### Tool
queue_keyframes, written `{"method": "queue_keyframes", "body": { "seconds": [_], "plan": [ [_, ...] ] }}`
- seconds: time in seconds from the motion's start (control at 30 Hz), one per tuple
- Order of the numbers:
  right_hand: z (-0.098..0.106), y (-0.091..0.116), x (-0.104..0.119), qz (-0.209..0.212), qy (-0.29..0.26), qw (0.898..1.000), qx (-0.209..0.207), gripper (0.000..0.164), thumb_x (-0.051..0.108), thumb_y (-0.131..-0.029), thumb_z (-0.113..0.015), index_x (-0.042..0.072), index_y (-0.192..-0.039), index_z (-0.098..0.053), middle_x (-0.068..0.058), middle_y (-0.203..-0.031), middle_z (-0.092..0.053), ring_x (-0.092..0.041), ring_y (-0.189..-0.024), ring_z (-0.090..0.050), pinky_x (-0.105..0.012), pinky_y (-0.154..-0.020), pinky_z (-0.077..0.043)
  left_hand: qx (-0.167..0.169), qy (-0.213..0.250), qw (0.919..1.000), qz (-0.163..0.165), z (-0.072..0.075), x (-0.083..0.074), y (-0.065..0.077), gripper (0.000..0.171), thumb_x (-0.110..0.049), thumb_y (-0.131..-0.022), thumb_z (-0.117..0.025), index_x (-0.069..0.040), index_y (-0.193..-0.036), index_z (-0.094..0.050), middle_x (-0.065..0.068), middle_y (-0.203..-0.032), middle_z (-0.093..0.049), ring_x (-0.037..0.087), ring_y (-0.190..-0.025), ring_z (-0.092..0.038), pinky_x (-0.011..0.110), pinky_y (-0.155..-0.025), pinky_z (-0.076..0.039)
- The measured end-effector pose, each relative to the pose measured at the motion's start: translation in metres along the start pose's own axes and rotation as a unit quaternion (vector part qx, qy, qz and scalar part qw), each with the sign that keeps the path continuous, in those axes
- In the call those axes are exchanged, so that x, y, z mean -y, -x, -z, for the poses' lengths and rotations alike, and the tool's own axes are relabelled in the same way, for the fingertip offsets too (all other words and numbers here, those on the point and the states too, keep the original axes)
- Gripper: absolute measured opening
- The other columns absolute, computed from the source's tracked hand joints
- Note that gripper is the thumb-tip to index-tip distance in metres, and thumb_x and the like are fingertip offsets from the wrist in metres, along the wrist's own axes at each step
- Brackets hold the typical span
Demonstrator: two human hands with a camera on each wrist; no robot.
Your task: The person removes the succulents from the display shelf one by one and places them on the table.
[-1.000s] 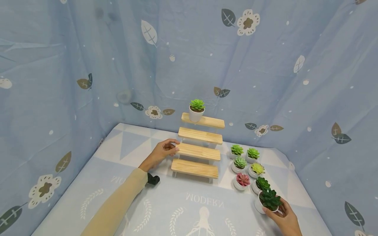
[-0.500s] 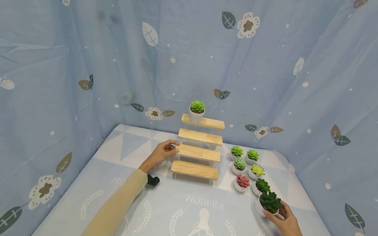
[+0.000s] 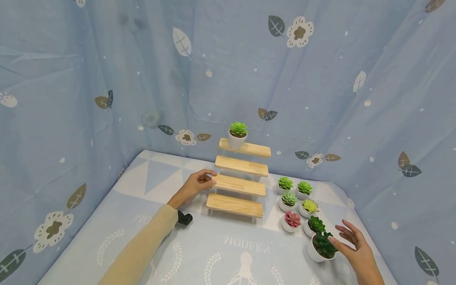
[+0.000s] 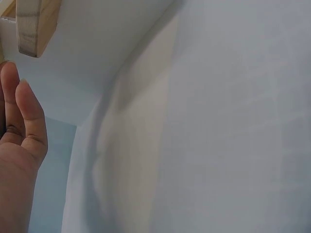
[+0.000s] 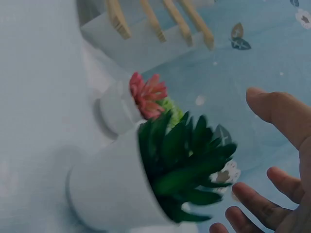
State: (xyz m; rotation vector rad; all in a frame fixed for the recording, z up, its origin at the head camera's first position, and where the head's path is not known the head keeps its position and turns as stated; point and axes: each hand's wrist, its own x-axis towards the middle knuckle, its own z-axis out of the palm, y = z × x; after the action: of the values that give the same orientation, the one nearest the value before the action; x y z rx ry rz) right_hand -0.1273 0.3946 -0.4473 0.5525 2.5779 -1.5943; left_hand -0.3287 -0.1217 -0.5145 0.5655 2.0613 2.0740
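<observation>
In the head view, my left hand [image 3: 194, 185] is at the left end of a wooden tiered shelf stand [image 3: 239, 185], thumb and forefinger pinching the end of a lower board. The left wrist view shows some fingers [image 4: 31, 114] just below a board end [image 4: 34, 26]; the pinch is hidden there. Over on the right, my right hand [image 3: 356, 245] is spread beside a dark green potted succulent [image 3: 323, 247], holding nothing. That white pot [image 5: 114, 184] stands upright on the cloth, the thumb near its leaves in the head view.
Several more potted succulents stand behind the dark green one, among them a pink one [image 3: 292, 220] and a yellow-green one [image 3: 310, 206]. A light green succulent [image 3: 238, 135] sits on the top board's left part. Patterned blue curtains [image 3: 228, 71] enclose the back and sides.
My right hand has let go of the dark green potted succulent and drawn back to the right, its fingers spreading. The pot stays in place. My left hand has stayed at the stand.
</observation>
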Motion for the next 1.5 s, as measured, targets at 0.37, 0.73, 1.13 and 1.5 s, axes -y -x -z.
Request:
{"method": "queue_keyframes", "body": {
  "seconds": [0.37, 0.73, 1.13, 1.5],
  "plan": [
    [-0.006, -0.016, 0.049, 0.156, 0.062, 0.985, -0.029, 0.087, 0.042, -0.098, -0.071, 0.020, -0.165, -0.020, -0.018, -0.154, -0.040, -0.035, -0.135, -0.038, -0.015, -0.086, -0.045, 0.003, -0.005, 1.0000, -0.003, 0.002, 0.001, 0.000, 0.041, -0.026, -0.100, -0.072, -0.013, -0.137, -0.062, 0.016, -0.114, -0.065, 0.039, -0.100, -0.063, 0.064, -0.092, -0.049],
    [-0.018, -0.032, 0.076, 0.244, 0.028, 0.969, -0.018, 0.077, 0.028, -0.101, -0.070, 0.020, -0.164, -0.026, -0.018, -0.149, -0.048, -0.009, -0.125, -0.048, -0.010, -0.088, -0.045, 0.009, 0.002, 1.0000, 0.001, 0.001, 0.001, -0.002, 0.041, -0.019, -0.101, -0.070, -0.008, -0.140, -0.059, 0.016, -0.113, -0.064, 0.052, -0.106, -0.057, 0.070, -0.094, -0.045],
    [-0.036, -0.045, 0.097, 0.264, 0.000, 0.964, 0.025, 0.076, 0.026, -0.101, -0.070, 0.019, -0.163, -0.026, -0.019, -0.151, -0.046, -0.010, -0.128, -0.049, -0.012, -0.091, -0.048, 0.010, -0.006, 0.9999, -0.003, 0.000, 0.001, -0.001, 0.042, -0.029, -0.098, -0.074, -0.013, -0.135, -0.063, 0.017, -0.113, -0.064, 0.050, -0.105, -0.059, 0.062, -0.091, -0.051],
    [-0.050, -0.057, 0.118, 0.269, -0.014, 0.962, 0.055, 0.077, 0.027, -0.101, -0.071, 0.021, -0.163, -0.026, -0.017, -0.152, -0.046, -0.005, -0.126, -0.050, -0.014, -0.091, -0.050, 0.002, -0.014, 0.9999, -0.008, 0.000, 0.002, -0.002, 0.040, -0.027, -0.099, -0.073, -0.013, -0.135, -0.063, 0.016, -0.111, -0.065, 0.047, -0.101, -0.060, 0.063, -0.091, -0.050]
  ]
}}
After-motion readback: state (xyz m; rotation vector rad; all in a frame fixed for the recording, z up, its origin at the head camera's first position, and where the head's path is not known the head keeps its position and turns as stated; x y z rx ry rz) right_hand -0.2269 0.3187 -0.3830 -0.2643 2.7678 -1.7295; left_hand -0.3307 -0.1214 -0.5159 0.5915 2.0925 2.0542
